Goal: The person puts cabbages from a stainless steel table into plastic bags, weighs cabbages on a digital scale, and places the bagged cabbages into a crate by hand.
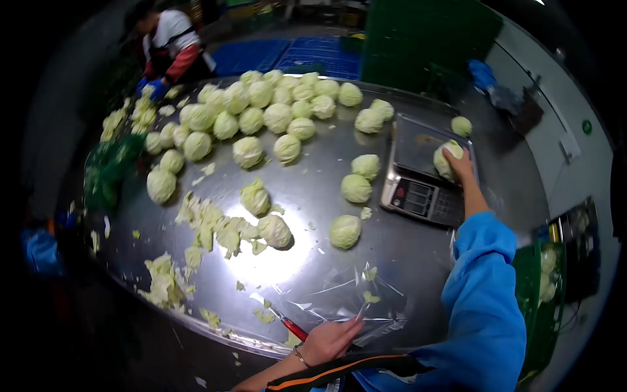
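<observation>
Metal-topped table (320, 163) occupies the middle of the room; its surface reflects a bright patch of light (268, 261) on the near side. Beyond the far edge, blue panels (320, 55) lie low beside a large green partition (424, 39). A pale wall (539, 68) runs along the right, bearing a round green fitting (586, 127) and a small white box (569, 147). Green crate (537, 353) noted at lower right. Floor (157, 333) at lower left is dark; the room's outer areas are poorly lit
</observation>
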Available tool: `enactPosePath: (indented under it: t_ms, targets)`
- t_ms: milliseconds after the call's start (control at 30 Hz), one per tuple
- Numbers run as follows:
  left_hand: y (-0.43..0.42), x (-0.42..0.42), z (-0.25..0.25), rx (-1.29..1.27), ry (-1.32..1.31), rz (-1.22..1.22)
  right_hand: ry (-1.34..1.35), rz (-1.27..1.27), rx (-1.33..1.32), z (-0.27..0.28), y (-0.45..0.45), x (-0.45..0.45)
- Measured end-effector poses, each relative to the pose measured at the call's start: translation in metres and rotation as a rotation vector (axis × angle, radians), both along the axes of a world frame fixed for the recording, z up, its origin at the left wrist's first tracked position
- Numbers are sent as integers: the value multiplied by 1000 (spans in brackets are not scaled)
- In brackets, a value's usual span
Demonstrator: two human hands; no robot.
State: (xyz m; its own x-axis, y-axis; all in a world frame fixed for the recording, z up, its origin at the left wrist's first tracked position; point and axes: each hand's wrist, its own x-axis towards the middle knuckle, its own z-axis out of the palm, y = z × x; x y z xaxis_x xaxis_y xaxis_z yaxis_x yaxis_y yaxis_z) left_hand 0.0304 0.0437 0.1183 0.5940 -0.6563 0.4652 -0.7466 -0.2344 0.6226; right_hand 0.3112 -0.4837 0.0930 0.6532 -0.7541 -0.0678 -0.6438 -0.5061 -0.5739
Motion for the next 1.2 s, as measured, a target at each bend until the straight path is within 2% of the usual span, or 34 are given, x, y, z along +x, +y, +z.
enactPosePath:
  t_ms: [33, 67, 100, 167, 200, 233, 300, 333, 400, 433, 467, 500, 533, 567, 600, 633, 667, 700, 733, 800, 833, 867, 900, 933, 967, 1033, 1100, 1133, 1167, 1200]
  targets:
    - [-2, -1, 9, 25, -31, -69, -39, 3, 100, 5, 0, -11]
    - [-12, 1, 19, -33, -150, -93, -229, -30, 139, 18, 12, -34]
    - [-19, 1, 20, -18, -186, -161, -287, -161, 91, 43, 31, -64]
    - [-33, -3, 15, 2, -253, -286, -793, -43, 56, 1, 6, -138]
    - [-42, -7, 6, 64, -193, -343, -777, -38, 24, -19, 12, -187]
    - [-47, -10, -1, 71, -136, -357, -612, -27, -139, -45, 29, -238]
    - [-35, -11, 0, 42, -104, -163, -286, -24, -485, -95, 63, -341]
    - [-26, -9, -1, 35, -133, 46, -83, 26, -432, -111, 98, -383]
    - [-20, 1, 9, 5, -95, 403, 311, 434, 218, -102, 197, -417]
    - [-20, 8, 21, -20, -19, 541, 397, 703, 492, -90, 247, -420]
    - [-20, 15, 32, -52, 62, 670, 368, 899, 642, -67, 283, -413]
    - [-26, 22, 36, -158, 117, 693, 298, 1029, 709, -45, 304, -406]
    - [-37, 26, 45, -234, 116, 703, 197, 1048, 724, -28, 308, -397]
    - [-44, 26, 53, -254, 78, 703, 37, 909, 789, -24, 287, -399]
    - [-48, 24, 58, -141, -142, 707, -132, 783, 841, -19, 267, -401]
    - [-51, 20, 59, -28, -357, 708, -238, 502, 601, -28, 226, -415]
    - [-55, 13, 54, -14, -423, 629, -313, 199, 380, -36, 184, -430]
    - [-59, 6, 45, -2, -489, 550, -159, 130, 16, -56, 123, -457]
    - [-63, -5, 32, 14, -356, 490, 453, -29, -285, -58, 95, -486]
    - [-85, -10, 24, 82, -353, 444, 787, -94, 36, -94, 103, -535]
    - [-96, -8, 22, 113, -374, 430, 809, 405, 248, -83, 136, -514]
    - [-104, -6, 20, 91, -340, 459, 708, 843, 555, -72, 168, -493]
    - [-113, -1, 23, 60, -333, 503, 655, 850, 881, -64, 214, -475]
    - [-123, 6, 31, 34, -321, 548, 283, 966, 1476, 6, 246, -424]
    - [-131, 12, 38, 3, -311, 599, 5, 1010, 1853, 8, 276, -407]
    - [-135, 21, 57, -85, -360, 672, -129, 1408, 863, 26, 252, -356]
    - [-130, 20, 64, -61, -431, 656, -268, 1242, 80, -6, 177, -330]
    - [-132, 17, 67, 12, -411, 576, -248, 828, 191, -1, 144, -311]
    - [-133, 14, 56, 92, -414, 488, -158, 434, 692, 16, 101, -291]
    - [-138, 8, 50, 140, -323, 370, -431, 192, 839, 22, 58, -267]
